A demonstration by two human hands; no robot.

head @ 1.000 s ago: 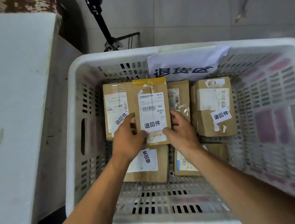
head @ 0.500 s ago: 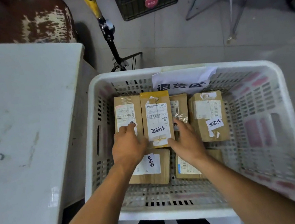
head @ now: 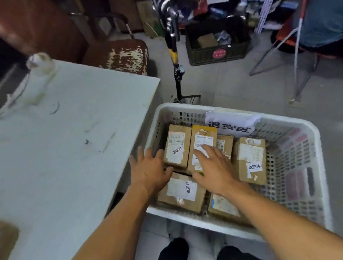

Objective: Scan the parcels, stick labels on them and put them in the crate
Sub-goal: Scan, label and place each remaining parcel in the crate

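A white slatted crate (head: 310,142) stands on the floor to the right of the table and holds several labelled cardboard parcels. The yellow-taped parcel (head: 204,136) lies on top of the others in the back row. My right hand (head: 214,169) hovers over its near end with fingers spread and holds nothing. My left hand (head: 150,170) is at the crate's left wall, fingers straight and empty, beside another labelled parcel (head: 178,146). A parcel (head: 251,159) lies at the right and one (head: 183,193) at the front.
A white table (head: 55,150) fills the left; a cardboard piece (head: 7,243) lies at its near left edge. A paper sign (head: 231,124) hangs on the crate's far wall. Behind stand a tripod (head: 175,60), a dark crate (head: 218,50), shelving and a chair.
Both hands have let go of the yellow-taped parcel, which now rests in the crate. The hands have opened and drawn back. The view has tilted up and left.
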